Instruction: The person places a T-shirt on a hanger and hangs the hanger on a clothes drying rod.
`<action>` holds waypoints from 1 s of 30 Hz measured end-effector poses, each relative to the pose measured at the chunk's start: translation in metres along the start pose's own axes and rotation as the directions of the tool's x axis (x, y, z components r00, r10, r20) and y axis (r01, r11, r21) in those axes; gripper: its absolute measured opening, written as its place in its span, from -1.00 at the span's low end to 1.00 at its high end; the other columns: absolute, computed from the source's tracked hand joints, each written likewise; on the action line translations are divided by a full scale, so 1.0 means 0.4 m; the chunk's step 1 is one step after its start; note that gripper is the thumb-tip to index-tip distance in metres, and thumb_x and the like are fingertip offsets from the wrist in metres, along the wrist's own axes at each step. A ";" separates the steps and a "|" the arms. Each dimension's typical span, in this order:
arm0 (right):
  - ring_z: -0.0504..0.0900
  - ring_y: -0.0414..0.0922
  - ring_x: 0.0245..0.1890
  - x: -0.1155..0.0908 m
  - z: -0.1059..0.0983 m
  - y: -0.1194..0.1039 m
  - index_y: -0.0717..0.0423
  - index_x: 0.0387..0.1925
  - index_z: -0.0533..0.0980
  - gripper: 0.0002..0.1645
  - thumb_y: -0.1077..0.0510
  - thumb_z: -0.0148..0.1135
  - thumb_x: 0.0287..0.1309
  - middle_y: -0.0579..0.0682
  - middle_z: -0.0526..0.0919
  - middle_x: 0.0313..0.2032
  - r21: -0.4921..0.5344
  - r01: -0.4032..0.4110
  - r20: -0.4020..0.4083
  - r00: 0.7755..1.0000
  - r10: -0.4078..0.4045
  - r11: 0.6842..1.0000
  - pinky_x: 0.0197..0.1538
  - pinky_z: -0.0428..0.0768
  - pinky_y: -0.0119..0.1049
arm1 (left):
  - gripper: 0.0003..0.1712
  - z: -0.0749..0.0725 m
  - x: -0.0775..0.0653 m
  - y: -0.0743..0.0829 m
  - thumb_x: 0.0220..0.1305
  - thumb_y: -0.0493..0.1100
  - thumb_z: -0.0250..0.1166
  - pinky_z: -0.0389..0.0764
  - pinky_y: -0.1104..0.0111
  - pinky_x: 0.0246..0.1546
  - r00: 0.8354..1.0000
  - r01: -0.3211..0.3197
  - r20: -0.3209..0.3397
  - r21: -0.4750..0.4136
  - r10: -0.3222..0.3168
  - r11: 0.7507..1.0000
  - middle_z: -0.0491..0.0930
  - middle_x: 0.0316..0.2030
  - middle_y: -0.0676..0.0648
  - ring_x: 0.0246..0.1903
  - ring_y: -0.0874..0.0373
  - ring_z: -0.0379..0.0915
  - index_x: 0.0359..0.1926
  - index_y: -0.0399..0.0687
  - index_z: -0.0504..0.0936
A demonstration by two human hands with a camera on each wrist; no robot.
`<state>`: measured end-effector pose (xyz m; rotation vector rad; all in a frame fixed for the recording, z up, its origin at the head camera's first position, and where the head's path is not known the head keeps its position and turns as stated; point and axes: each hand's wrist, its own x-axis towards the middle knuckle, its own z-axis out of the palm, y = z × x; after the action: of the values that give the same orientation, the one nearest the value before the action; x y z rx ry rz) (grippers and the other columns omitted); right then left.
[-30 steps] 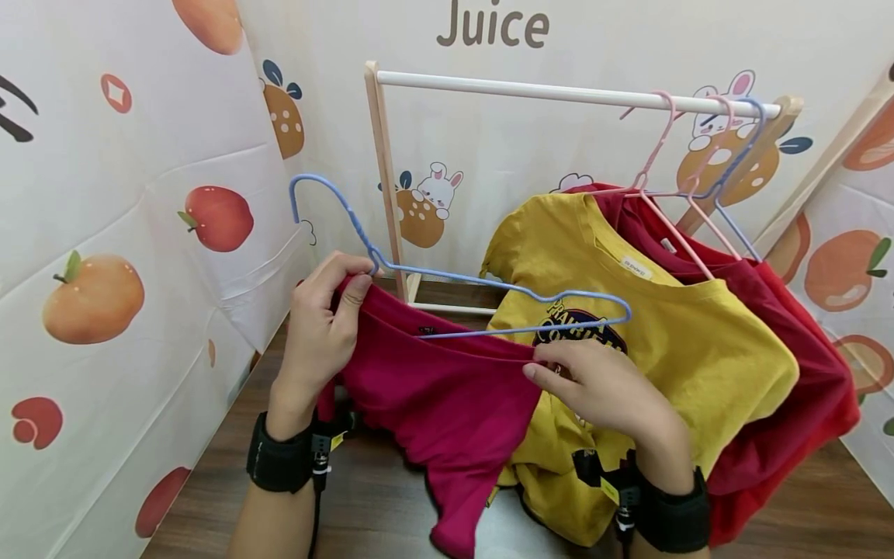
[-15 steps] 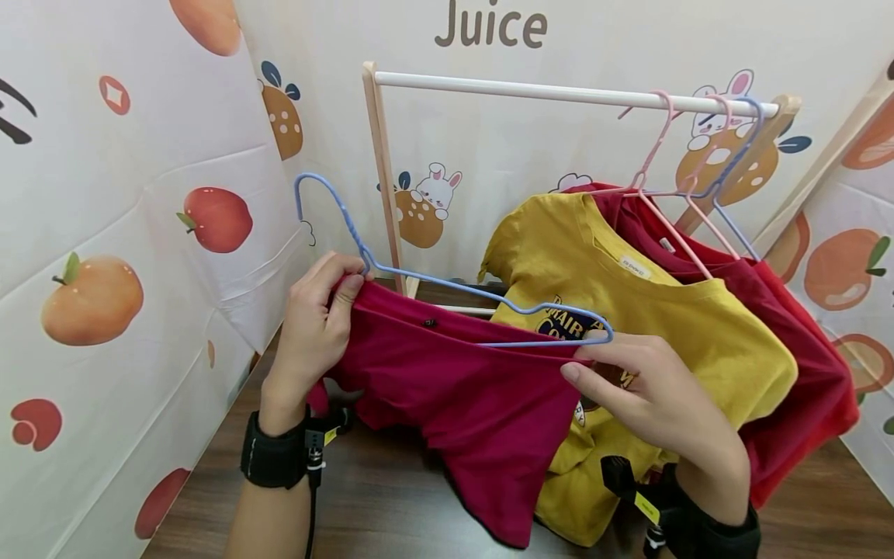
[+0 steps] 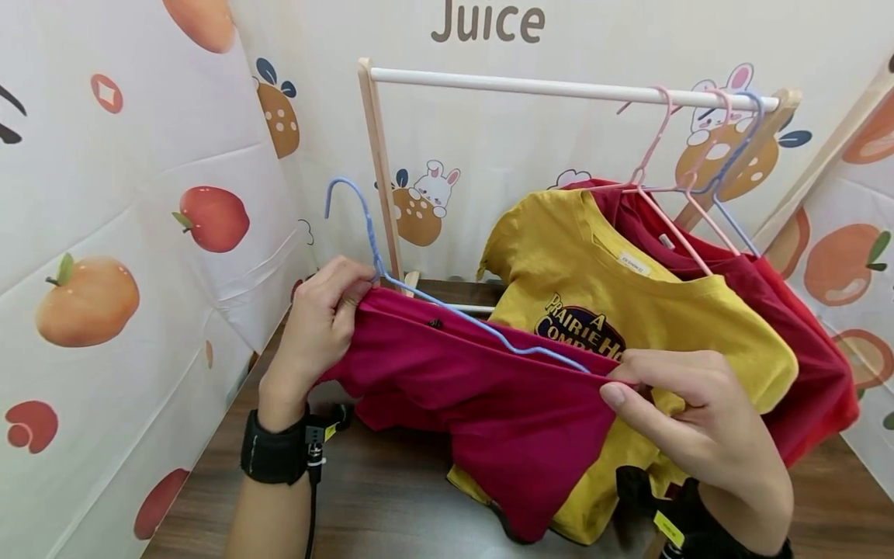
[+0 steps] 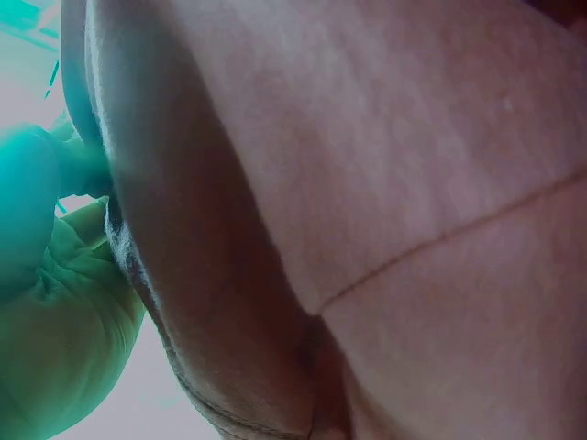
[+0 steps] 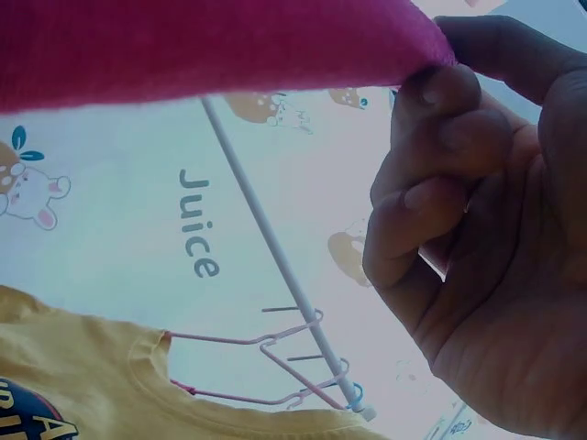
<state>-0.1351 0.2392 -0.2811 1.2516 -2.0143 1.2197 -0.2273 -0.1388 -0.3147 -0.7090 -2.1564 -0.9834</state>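
A magenta garment (image 3: 482, 388) is stretched between both hands by the edge of its wide opening, with a small dark label inside. My left hand (image 3: 314, 330) grips the left end of that edge, its fingertips at the neck of a blue clothes hanger (image 3: 447, 305). The hook points up and left; one arm slopes right into the opening, where its end is hidden. My right hand (image 3: 698, 411) pinches the right end of the edge between thumb and index finger. In the right wrist view, the other fingers (image 5: 413, 220) are curled under the cloth.
A clothes rack (image 3: 559, 87) with a white bar stands behind. At its right hang a yellow T-shirt (image 3: 545, 248) on a pink hanger (image 3: 673, 233) and red garments (image 3: 803, 373) on other hangers. Below is a dark wooden table (image 3: 391, 497); a fruit-printed backdrop (image 3: 279, 210) surrounds it.
My right hand has moved right and down, pulling the opening wider. The hanger has tilted, and its far end has gone from above the edge to inside the garment.
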 end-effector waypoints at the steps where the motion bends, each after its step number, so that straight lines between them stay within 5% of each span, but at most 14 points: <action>1: 0.49 -0.38 -0.44 0.000 -0.001 0.000 0.09 -0.39 0.63 -0.76 0.48 0.30 0.16 -0.12 0.57 -0.52 0.005 -0.002 0.002 1.000 0.002 1.000 -0.46 0.39 -0.49 | -0.87 0.000 0.000 0.001 0.40 -0.40 0.22 0.41 0.49 -0.22 1.000 -0.003 0.012 0.002 0.003 1.000 0.63 -0.26 -0.11 -0.29 0.16 0.49 -0.17 -0.20 0.69; 12: 0.36 -0.46 -0.55 0.004 -0.005 0.006 -0.13 -0.40 0.58 -0.57 0.53 0.30 0.07 -0.30 0.46 -0.56 -0.213 -0.159 -0.027 0.987 0.156 0.964 -0.48 0.33 -0.49 | -0.71 0.012 -0.003 0.019 0.34 -0.50 0.17 0.44 0.40 -0.32 0.993 -0.041 0.110 0.027 0.038 0.999 0.56 -0.31 -0.06 -0.28 0.18 0.43 -0.09 -0.18 0.73; 19: 0.40 -0.42 -0.52 0.013 0.004 0.027 -0.10 -0.36 0.58 -0.61 0.50 0.25 0.17 -0.28 0.46 -0.53 -0.255 -0.217 -0.076 0.976 0.204 0.942 -0.43 0.36 -0.46 | -0.79 0.045 -0.001 0.042 0.41 -0.37 0.22 0.46 0.36 -0.31 0.979 -0.069 0.194 0.035 0.061 0.997 0.56 -0.29 -0.02 -0.25 0.19 0.40 -0.06 -0.11 0.73; 30: 0.52 -0.42 -0.31 0.017 0.015 0.057 -0.17 -0.16 0.57 -0.67 0.37 0.30 0.27 -0.35 0.59 -0.30 -0.322 -0.239 0.139 0.945 0.295 0.916 -0.20 0.48 -0.52 | -0.82 0.060 0.000 0.050 0.46 -0.34 0.17 0.41 0.37 -0.35 0.984 -0.081 0.160 0.017 0.077 0.997 0.52 -0.34 0.01 -0.31 0.23 0.35 -0.09 -0.09 0.68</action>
<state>-0.1580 0.2351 -0.2887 0.9922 -2.4650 0.8846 -0.2214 -0.1082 -0.3178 -0.8807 -2.2537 -0.8852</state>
